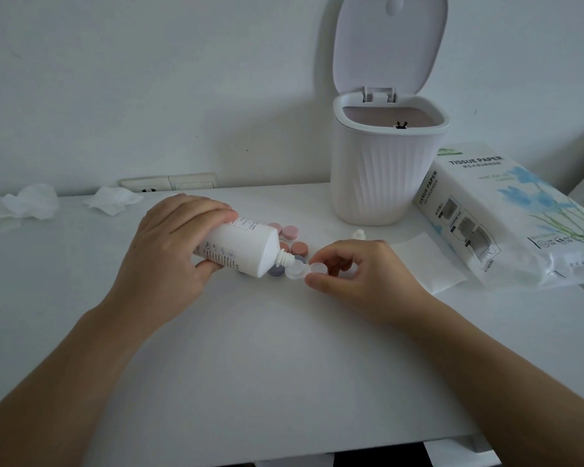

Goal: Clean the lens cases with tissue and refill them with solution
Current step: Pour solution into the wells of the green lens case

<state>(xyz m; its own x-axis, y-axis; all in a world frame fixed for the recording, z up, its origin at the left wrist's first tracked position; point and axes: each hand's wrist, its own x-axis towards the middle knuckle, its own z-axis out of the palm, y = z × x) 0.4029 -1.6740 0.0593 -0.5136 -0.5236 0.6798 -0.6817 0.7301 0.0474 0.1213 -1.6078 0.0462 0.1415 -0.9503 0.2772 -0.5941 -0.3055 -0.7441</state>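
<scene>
My left hand (169, 244) grips a white solution bottle (240, 247), tilted with its nozzle pointing down to the right over the left well of a clear lens case (300, 270). My right hand (358, 271) pinches the right end of that case just above the table. Behind the bottle lie pink and brown-orange lens case caps (292, 239), and a greyish case part (276, 272) lies under the nozzle. A small white bottle cap (358, 234) stands behind my right hand.
An open white bin (385, 176) stands at the back right, next to a tissue paper pack (506, 214). A flat tissue sheet (425, 261) lies right of my right hand. Crumpled tissues (24, 207) (113, 198) lie at the back left of the white table (250, 365).
</scene>
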